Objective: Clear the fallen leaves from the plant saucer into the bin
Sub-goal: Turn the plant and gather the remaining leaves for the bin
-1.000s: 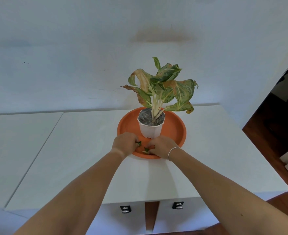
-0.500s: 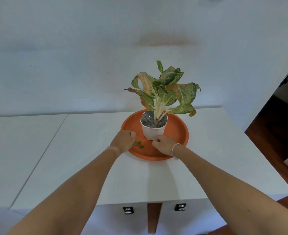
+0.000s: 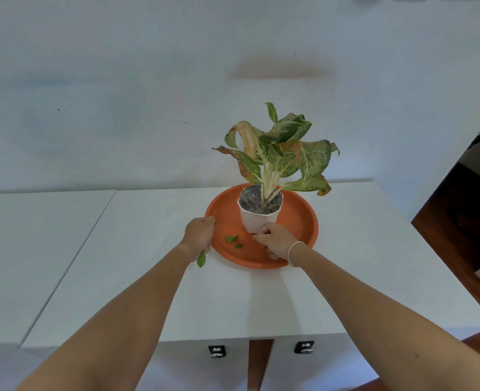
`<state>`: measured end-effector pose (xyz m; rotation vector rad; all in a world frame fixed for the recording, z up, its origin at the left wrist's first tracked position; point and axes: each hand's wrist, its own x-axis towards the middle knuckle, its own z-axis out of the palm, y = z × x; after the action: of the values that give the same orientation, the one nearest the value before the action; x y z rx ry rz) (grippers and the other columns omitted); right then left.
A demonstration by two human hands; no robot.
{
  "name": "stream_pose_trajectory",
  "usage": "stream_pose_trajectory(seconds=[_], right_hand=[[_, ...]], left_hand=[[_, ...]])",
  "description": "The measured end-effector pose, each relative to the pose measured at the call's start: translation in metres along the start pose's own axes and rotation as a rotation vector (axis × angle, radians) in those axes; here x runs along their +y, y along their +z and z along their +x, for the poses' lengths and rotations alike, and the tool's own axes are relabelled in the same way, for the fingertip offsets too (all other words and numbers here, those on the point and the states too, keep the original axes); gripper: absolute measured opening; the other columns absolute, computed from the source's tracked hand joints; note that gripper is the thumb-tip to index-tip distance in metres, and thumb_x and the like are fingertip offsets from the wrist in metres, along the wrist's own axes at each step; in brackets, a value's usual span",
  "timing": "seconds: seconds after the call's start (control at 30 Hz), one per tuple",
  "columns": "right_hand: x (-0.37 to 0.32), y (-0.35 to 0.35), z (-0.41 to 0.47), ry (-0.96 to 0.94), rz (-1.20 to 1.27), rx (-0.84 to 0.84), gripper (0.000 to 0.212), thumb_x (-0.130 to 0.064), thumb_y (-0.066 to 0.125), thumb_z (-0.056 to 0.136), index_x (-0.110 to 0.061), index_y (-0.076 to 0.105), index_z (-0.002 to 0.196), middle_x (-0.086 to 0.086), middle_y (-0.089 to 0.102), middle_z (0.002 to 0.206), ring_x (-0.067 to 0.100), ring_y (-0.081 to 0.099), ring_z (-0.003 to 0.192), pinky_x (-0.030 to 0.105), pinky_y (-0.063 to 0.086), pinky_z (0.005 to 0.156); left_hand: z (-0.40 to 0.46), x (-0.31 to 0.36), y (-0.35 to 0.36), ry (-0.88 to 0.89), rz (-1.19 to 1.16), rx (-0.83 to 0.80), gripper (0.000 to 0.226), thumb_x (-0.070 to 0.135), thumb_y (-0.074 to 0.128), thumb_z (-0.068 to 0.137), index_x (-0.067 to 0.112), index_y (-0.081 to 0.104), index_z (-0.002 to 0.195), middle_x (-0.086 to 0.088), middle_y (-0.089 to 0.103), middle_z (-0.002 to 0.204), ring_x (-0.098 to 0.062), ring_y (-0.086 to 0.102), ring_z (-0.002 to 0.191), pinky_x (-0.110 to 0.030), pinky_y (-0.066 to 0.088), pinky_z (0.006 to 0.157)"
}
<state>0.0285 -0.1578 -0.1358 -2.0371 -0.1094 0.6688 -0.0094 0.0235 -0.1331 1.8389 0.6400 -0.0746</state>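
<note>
We see an orange saucer [image 3: 298, 221] on a white counter [image 3: 148, 221], with a white pot [image 3: 258, 218] standing upright in it, towards the back. A plant [image 3: 278, 153] with mottled green leaves, some browned at the edges, grows from the pot.

Our left hand [image 3: 199, 234] sits at the saucer's left rim, curled into a loose fist. A green leaf [image 3: 201, 259] sticks out from under it, hanging over the counter just outside the rim, so the fingers are closed on that leaf.

Our right hand [image 3: 275, 239] is inside the saucer at its near side, just in front of the pot and close to touching it. Its fingers are curled in together; we cannot tell whether they grip anything. A thin white band [image 3: 295, 249] circles the right wrist.

Between the two hands, two small leaves [image 3: 231, 238] lie loose on the saucer floor, one larger, one smaller just beside it, apart from both hands.

Below the counter's front edge we see two small dark latches [image 3: 217, 351]. A second white surface [image 3: 35, 235] joins the counter on the left. No bin is in view.
</note>
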Motion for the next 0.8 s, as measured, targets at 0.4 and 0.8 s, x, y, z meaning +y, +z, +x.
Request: stream_pose_trajectory(seconds=[0.4,0.8], right_hand=[[-0.011,0.023,-0.005,-0.266,-0.461,-0.072,0.047,-0.003,0.041,0.096,-0.019,0.044,0.140,0.004,0.049,0.141,0.018,0.050,0.112,0.017,0.034,0.087],[-0.004,0.035,0.020,-0.311,-0.716,0.000,0.026,-0.012,0.046,0.094,-0.013,0.059,0.117,0.009,0.062,0.120,0.028,0.058,0.107,0.032,0.047,0.087]], left_hand=[[-0.001,-0.013,-0.005,-0.080,-0.081,-0.065,0.036,0.024,0.031,0.094,0.017,0.028,0.059,0.000,0.029,0.053,-0.012,0.022,0.042,-0.017,0.021,0.033],[-0.009,-0.017,-0.015,-0.106,-0.112,-0.066,0.030,0.017,0.033,0.089,0.018,0.028,0.060,0.005,0.026,0.047,-0.010,0.019,0.041,-0.017,0.019,0.034]])
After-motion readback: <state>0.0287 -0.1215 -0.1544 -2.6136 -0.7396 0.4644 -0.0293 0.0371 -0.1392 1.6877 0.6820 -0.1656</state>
